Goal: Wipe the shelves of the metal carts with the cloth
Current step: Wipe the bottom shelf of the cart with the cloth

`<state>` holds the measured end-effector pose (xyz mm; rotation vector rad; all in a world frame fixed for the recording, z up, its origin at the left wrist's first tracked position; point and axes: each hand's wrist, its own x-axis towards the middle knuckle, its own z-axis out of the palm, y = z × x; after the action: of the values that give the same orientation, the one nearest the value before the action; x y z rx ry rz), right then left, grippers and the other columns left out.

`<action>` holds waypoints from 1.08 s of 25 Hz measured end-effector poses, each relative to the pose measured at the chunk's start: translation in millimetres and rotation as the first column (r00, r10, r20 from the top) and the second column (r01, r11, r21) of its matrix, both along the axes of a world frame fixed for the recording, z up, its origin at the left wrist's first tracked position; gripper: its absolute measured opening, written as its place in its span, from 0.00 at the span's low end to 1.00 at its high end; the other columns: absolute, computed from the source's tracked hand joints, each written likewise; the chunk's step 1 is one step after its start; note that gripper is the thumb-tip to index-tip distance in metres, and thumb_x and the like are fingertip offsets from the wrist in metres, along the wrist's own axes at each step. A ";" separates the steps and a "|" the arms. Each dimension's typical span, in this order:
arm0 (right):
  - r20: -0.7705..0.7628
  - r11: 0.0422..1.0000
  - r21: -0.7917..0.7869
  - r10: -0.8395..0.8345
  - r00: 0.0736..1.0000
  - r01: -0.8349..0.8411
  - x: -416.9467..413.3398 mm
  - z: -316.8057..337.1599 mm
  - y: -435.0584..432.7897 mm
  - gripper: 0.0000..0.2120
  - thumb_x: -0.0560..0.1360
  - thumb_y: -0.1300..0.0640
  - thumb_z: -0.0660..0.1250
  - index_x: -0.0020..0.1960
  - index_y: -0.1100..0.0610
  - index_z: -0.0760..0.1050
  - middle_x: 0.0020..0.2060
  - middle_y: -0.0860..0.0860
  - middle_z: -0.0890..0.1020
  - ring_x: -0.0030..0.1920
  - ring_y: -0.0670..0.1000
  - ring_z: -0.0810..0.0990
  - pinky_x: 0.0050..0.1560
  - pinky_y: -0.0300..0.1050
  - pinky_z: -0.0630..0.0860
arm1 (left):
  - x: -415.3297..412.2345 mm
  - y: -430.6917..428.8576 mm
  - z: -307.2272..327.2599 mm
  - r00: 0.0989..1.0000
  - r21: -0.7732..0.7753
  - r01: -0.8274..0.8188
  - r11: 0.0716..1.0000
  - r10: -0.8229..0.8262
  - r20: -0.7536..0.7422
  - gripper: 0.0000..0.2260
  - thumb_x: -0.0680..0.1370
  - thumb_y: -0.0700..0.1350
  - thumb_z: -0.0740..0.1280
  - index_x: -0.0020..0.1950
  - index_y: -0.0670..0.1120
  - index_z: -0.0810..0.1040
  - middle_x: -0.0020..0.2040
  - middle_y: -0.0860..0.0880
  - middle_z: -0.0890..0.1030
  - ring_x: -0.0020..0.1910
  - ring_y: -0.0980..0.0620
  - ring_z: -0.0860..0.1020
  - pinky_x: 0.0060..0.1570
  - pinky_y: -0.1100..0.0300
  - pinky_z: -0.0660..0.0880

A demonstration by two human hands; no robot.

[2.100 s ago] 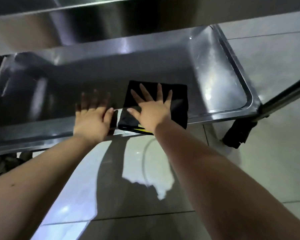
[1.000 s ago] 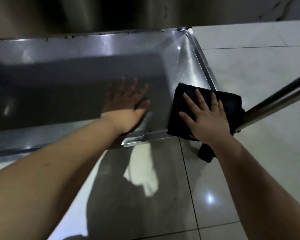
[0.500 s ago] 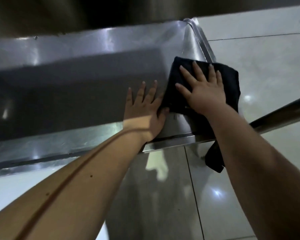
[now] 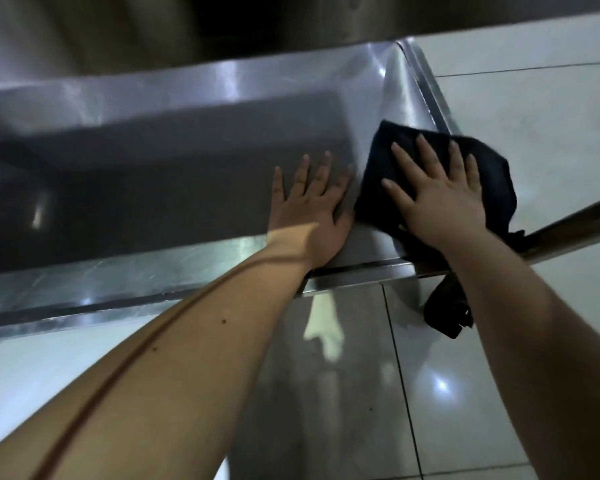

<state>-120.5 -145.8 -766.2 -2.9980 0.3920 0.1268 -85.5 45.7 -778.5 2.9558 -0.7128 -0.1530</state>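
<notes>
A black cloth point(image 4: 381, 157) lies at the right end of the low metal cart shelf point(image 4: 174, 161), draped over its right rim. My right hand point(image 4: 437, 199) presses flat on the cloth with fingers spread. My left hand point(image 4: 312, 209) rests flat on the bare shelf just left of the cloth, its thumb side touching the cloth's edge. Part of the cloth is hidden under my right hand and wrist.
A metal cart post point(image 4: 575, 226) slants away at the right, by the shelf's near right corner. A black caster wheel point(image 4: 447, 313) sits under that corner. Glossy white floor tiles point(image 4: 534, 116) surround the cart. Another dark metal shelf point(image 4: 153, 22) overhangs at the top.
Over two seconds my right hand has slid the cloth from mid-shelf to the right end, then a little forward. My left hand followed to the right and now lies beside the cloth.
</notes>
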 end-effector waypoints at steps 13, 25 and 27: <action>-0.108 0.999 -0.048 0.000 0.994 -0.006 -39.1 7.5 70.3 0.30 0.78 0.33 0.45 0.77 0.36 0.41 0.79 0.43 0.44 0.77 0.64 0.41 0.75 0.63 0.40 | -32.6 255.4 40.3 0.996 0.074 -0.064 0.995 0.069 -0.063 0.33 0.75 0.63 0.39 0.79 0.55 0.55 0.80 0.50 0.54 0.79 0.46 0.48 0.76 0.49 0.41; -0.199 0.862 0.018 0.500 0.843 -0.507 -19.0 18.3 437.3 0.29 0.81 0.38 0.44 0.78 0.42 0.39 0.78 0.45 0.38 0.75 0.65 0.33 0.71 0.68 0.34 | -79.3 384.2 65.9 0.972 -0.005 -0.230 0.973 0.230 -0.053 0.25 0.82 0.55 0.46 0.80 0.53 0.54 0.79 0.45 0.56 0.78 0.44 0.51 0.75 0.46 0.44; -0.177 0.853 0.016 0.516 0.838 -0.522 -19.0 20.0 427.3 0.29 0.81 0.38 0.43 0.79 0.42 0.41 0.79 0.44 0.40 0.76 0.62 0.34 0.72 0.67 0.34 | -78.6 376.9 58.3 0.957 -0.021 -0.280 0.960 0.278 -0.078 0.24 0.84 0.52 0.49 0.80 0.53 0.51 0.80 0.46 0.52 0.79 0.45 0.47 0.75 0.48 0.42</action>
<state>-139.5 281.5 -746.2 -3.0482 -0.4299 0.4367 -164.0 422.6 -720.2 2.9612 -0.2798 -0.2245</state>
